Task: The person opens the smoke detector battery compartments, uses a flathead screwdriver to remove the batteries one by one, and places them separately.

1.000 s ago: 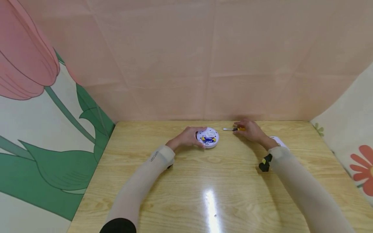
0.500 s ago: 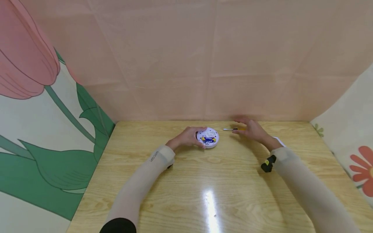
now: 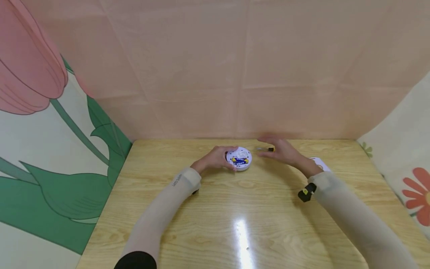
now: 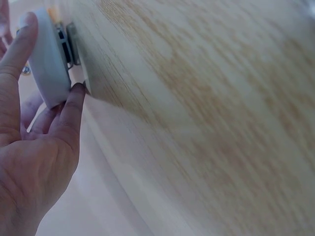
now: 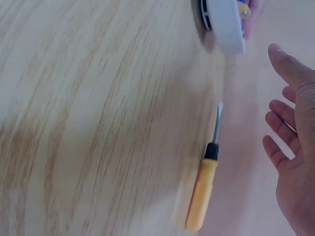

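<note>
My left hand (image 3: 215, 157) grips a round white device (image 3: 239, 153) by its left side, thumb and fingers around the rim. Blue and yellow batteries (image 3: 240, 161) sit in its upward face. In the left wrist view, the thumb and fingers hold the white casing (image 4: 48, 64) from two sides. A screwdriver (image 5: 202, 191) with a yellow handle and a black collar lies on the table, its metal tip towards the device. My right hand (image 3: 282, 151) hovers over it with fingers apart and nothing in them; the right wrist view shows a gap between hand and screwdriver.
A flat white piece (image 3: 320, 163) lies partly behind my right wrist. The wooden table (image 3: 215, 209) meets a pink backdrop (image 3: 201, 93) just beyond the hands. Floral cloths hang at the left and right.
My right hand has let go of the screwdriver, which now lies on the table, and has moved left towards the device. The left hand and device have stayed in place.
</note>
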{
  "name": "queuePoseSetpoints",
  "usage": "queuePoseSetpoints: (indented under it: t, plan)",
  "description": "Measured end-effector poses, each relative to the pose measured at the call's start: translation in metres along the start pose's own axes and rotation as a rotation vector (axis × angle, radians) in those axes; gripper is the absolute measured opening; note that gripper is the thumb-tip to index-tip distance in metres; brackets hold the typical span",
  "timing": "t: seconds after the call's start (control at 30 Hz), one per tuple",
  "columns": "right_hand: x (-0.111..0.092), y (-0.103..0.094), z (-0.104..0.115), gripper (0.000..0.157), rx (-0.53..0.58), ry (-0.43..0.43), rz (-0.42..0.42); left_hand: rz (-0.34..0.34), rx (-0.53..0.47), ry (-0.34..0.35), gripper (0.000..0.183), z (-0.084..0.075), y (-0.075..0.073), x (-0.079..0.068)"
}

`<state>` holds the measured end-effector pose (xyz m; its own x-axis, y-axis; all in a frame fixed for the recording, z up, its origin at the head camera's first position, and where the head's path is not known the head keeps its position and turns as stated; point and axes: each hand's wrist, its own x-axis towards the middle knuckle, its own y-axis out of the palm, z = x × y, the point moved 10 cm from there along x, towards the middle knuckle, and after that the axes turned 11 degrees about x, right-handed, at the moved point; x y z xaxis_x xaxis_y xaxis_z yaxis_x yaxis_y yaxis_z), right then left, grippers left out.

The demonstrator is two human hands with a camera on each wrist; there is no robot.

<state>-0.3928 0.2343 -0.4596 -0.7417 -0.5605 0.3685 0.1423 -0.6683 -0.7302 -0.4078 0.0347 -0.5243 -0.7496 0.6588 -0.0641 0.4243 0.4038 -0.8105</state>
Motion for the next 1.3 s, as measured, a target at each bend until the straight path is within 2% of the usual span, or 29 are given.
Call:
queuePoseSetpoints:
  t: [0.17, 0.27, 0.63, 0.93, 1.3]
  plan:
    - [0.004, 0.006, 0.020, 0.059, 0.011, -0.076, 0.002, -0.005, -0.004, -0.001, 0.100, -0.001, -0.001, 0.000]
    - [0.004, 0.011, 0.028, 0.059, 0.015, -0.094, 0.007, -0.010, -0.002, -0.001, 0.099, -0.001, -0.001, 0.000]
    - [0.005, 0.030, 0.044, 0.060, 0.038, -0.081, 0.062, -0.010, -0.005, 0.003, 0.100, 0.000, -0.001, 0.000]
    - [0.003, 0.048, 0.049, 0.055, 0.071, -0.046, 0.120, -0.001, 0.010, 0.017, 0.100, -0.001, 0.001, 0.001]
    - [0.006, 0.063, 0.051, 0.049, 0.075, -0.034, 0.121, 0.002, 0.007, 0.028, 0.100, -0.002, 0.000, 0.000]
